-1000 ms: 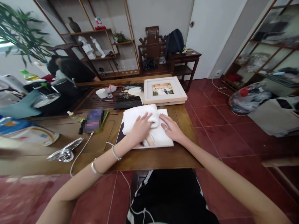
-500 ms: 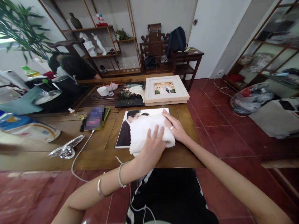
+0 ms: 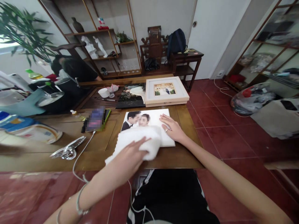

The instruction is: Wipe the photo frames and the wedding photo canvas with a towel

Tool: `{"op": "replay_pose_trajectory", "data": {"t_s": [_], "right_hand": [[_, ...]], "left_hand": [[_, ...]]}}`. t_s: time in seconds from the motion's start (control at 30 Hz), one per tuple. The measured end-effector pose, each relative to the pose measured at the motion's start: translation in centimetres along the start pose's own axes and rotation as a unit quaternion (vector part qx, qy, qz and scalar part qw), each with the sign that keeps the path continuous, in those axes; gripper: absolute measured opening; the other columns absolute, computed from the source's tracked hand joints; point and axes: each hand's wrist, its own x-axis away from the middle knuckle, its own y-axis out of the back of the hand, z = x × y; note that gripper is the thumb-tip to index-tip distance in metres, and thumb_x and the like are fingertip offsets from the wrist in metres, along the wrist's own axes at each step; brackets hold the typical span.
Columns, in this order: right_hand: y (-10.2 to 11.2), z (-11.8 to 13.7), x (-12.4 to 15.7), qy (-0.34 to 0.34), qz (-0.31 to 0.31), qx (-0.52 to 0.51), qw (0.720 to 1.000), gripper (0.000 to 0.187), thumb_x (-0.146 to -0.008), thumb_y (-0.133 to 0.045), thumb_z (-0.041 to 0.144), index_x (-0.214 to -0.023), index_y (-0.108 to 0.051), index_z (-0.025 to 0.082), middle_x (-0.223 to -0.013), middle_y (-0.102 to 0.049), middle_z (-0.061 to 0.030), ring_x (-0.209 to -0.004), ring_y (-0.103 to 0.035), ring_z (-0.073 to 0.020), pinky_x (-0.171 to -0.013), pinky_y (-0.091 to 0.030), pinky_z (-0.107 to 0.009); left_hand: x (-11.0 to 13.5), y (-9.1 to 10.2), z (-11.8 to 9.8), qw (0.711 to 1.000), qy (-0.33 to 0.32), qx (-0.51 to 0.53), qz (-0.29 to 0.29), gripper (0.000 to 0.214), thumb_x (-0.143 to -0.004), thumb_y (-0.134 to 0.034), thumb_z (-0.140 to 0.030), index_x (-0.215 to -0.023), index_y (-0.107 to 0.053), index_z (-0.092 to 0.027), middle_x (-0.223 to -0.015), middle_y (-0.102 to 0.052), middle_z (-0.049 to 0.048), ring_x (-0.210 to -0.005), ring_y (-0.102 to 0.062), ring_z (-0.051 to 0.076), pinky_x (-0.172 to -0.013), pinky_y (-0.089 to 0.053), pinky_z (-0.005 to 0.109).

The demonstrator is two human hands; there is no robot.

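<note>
A flat photo panel point(image 3: 154, 117) lies on the wooden table, printed with a couple on a white ground. A fluffy white towel point(image 3: 140, 135) covers its lower left part and hangs past its near edge. My left hand point(image 3: 130, 155) grips the towel from above, fingers pressed into its folds. On the panel's right side my right hand point(image 3: 173, 129) rests flat, fingers stretched out and a ring on one of them. Behind the panel stand a pale wood picture frame point(image 3: 167, 100) with a small photo in it and, beside that, a dark photo panel point(image 3: 129, 101).
To the left lie a silver hair clip point(image 3: 68, 149), a phone point(image 3: 95, 119) on a white cable, and a blue-and-white package point(image 3: 30, 127). Farther back are a white cup point(image 3: 103, 92) and a dark pot point(image 3: 66, 87). The table's right edge drops to red floor tiles.
My left hand has drawn the towel left and toward me, uncovering the right side of the panel and a second pictured face. My right hand stays at the panel's right side.
</note>
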Motion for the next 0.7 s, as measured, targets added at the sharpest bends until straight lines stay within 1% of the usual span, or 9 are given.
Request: {"op": "replay_pose_trajectory", "data": {"t_s": [0.07, 0.1, 0.17, 0.27, 0.33, 0.43, 0.5, 0.6, 0.7], "right_hand": [[0.0, 0.0, 0.0, 0.002, 0.001, 0.005, 1.0, 0.04, -0.093, -0.049, 0.025, -0.129, -0.066, 0.019, -0.142, -0.057, -0.0099, -0.141, -0.043, -0.0242, -0.118, -0.035, -0.05], [0.0, 0.1, 0.0, 0.002, 0.003, 0.006, 1.0, 0.041, -0.093, -0.048, 0.025, -0.129, -0.066, 0.017, -0.143, -0.057, -0.011, -0.141, -0.043, -0.0244, -0.118, -0.035, -0.05], [0.1, 0.1, 0.1, 0.002, 0.004, 0.005, 1.0, 0.041, -0.093, -0.047, 0.025, -0.129, -0.065, 0.015, -0.142, -0.056, -0.0131, -0.141, -0.043, -0.0252, -0.118, -0.035, -0.051], [0.1, 0.0, 0.1, 0.004, 0.005, -0.002, 1.0, 0.041, -0.093, -0.047, 0.023, -0.129, -0.065, 0.017, -0.142, -0.056, -0.0124, -0.141, -0.043, -0.0258, -0.118, -0.034, -0.052], [0.2, 0.0, 0.1, -0.001, 0.005, -0.007, 1.0, 0.041, -0.092, -0.049, 0.023, -0.129, -0.066, 0.019, -0.142, -0.057, -0.011, -0.141, -0.043, -0.0259, -0.118, -0.034, -0.052], [0.3, 0.0, 0.1, -0.01, 0.005, -0.011, 1.0, 0.041, -0.092, -0.05, 0.024, -0.129, -0.066, 0.02, -0.143, -0.057, -0.0104, -0.141, -0.043, -0.0266, -0.119, -0.033, -0.053], [0.3, 0.1, 0.1, -0.01, 0.008, -0.008, 1.0, 0.041, -0.092, -0.049, 0.025, -0.13, -0.065, 0.02, -0.143, -0.056, -0.0108, -0.141, -0.043, -0.0271, -0.119, -0.033, -0.053], [0.2, 0.1, 0.1, 0.001, 0.007, -0.004, 1.0, 0.042, -0.092, -0.049, 0.024, -0.132, -0.064, 0.021, -0.143, -0.056, -0.0094, -0.142, -0.042, -0.0266, -0.119, -0.033, -0.053], [0.1, 0.0, 0.0, 0.005, -0.003, -0.006, 1.0, 0.04, -0.092, -0.05, 0.023, -0.129, -0.066, 0.024, -0.142, -0.057, -0.0073, -0.141, -0.043, -0.0258, -0.119, -0.034, -0.053]], "left_hand": [[-1.3, 0.0, 2.4, 0.999, 0.044, -0.013, 0.011, 0.029, -0.088, -0.049, -0.002, -0.102, -0.072, -0.013, -0.143, -0.053, 0.0192, -0.118, -0.064, 0.029, -0.101, -0.052, 0.043], [-2.1, -0.1, 3.7, 0.998, 0.053, -0.013, 0.015, 0.027, -0.089, -0.049, -0.004, -0.102, -0.072, -0.013, -0.145, -0.052, 0.0195, -0.118, -0.064, 0.03, -0.1, -0.052, 0.043], [-3.9, -0.3, 5.9, 0.998, 0.059, -0.015, 0.004, 0.027, -0.091, -0.047, -0.007, -0.103, -0.071, -0.012, -0.146, -0.05, 0.0194, -0.124, -0.06, 0.03, -0.104, -0.049, 0.043], [-6.5, -1.2, 8.4, 0.999, 0.041, -0.014, -0.009, 0.028, -0.094, -0.045, -0.011, -0.106, -0.07, -0.01, -0.148, -0.048, 0.0212, -0.132, -0.052, 0.031, -0.109, -0.044, 0.045], [-8.2, -2.1, 9.2, 1.0, 0.014, -0.011, -0.021, 0.029, -0.095, -0.045, -0.014, -0.106, -0.071, -0.01, -0.151, -0.044, 0.0207, -0.14, -0.043, 0.031, -0.114, -0.037, 0.05], [-10.0, -3.1, 9.3, 0.999, -0.012, -0.008, -0.05, 0.027, -0.094, -0.048, -0.016, -0.106, -0.072, -0.014, -0.155, -0.04, 0.0145, -0.148, -0.027, 0.032, -0.118, -0.024, 0.059], [-10.4, -3.3, 8.6, 0.998, -0.008, -0.01, -0.056, 0.025, -0.093, -0.052, -0.017, -0.107, -0.073, -0.015, -0.156, -0.04, 0.012, -0.149, -0.025, 0.033, -0.117, -0.022, 0.062], [-9.7, -3.1, 7.0, 0.999, -0.006, -0.021, -0.041, 0.025, -0.092, -0.052, -0.015, -0.106, -0.073, -0.015, -0.155, -0.04, 0.0123, -0.148, -0.027, 0.034, -0.116, -0.024, 0.063], [-7.8, -3.1, 4.8, 0.999, -0.004, -0.037, -0.027, 0.024, -0.089, -0.055, -0.012, -0.103, -0.075, -0.016, -0.155, -0.041, 0.0133, -0.147, -0.028, 0.036, -0.115, -0.026, 0.065]]}}
